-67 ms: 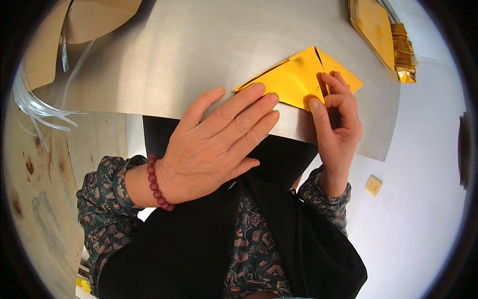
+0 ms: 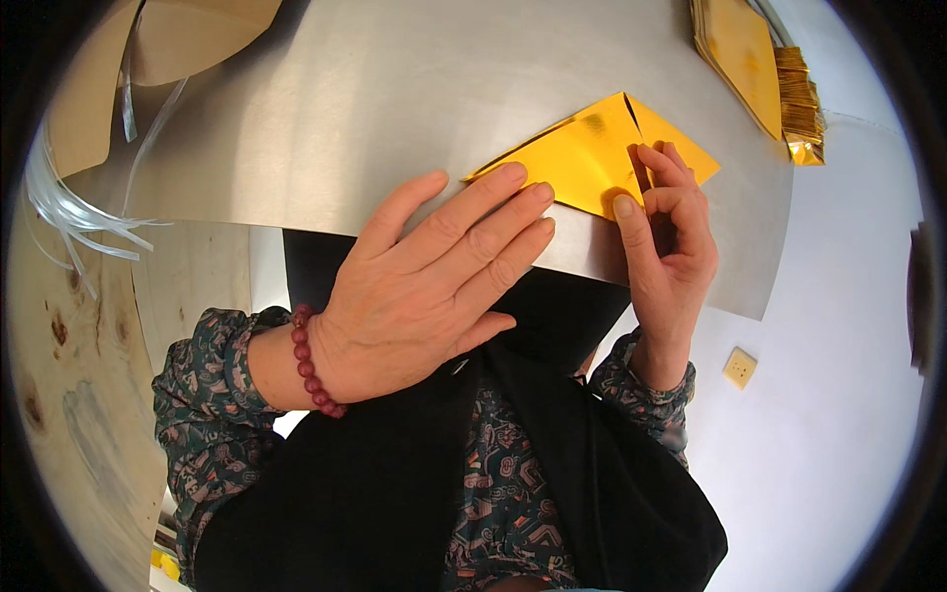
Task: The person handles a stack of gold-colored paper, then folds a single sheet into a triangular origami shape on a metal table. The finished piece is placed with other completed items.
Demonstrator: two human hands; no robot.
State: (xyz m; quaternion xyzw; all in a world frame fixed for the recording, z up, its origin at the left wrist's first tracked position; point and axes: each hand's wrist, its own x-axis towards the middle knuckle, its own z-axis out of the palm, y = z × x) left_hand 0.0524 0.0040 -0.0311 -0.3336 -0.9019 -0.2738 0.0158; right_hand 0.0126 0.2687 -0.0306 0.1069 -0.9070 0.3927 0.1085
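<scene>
A sheet of shiny gold foil paper (image 2: pixel 582 148), folded to a pointed shape, lies at the near edge of the metal tabletop (image 2: pixel 385 109). My left hand (image 2: pixel 434 261), with a red bead bracelet at its wrist, is stretched flat, fingers extended, and its fingertips rest on the paper's left near edge. At the paper's right part, my right hand (image 2: pixel 676 217) pinches the near edge between thumb and curled fingers. A narrow gap between two folded flaps shows just above those fingers. The right fingertips are partly hidden behind the paper and each other.
At the far right of the table lie a stack of gold sheets (image 2: pixel 740 59) and a bundle of folded gold pieces (image 2: pixel 799 104). Clear plastic strips (image 2: pixel 74 202) hang at the left by brown cardboard (image 2: pixel 84 118). A wall socket (image 2: pixel 740 367) is at the right.
</scene>
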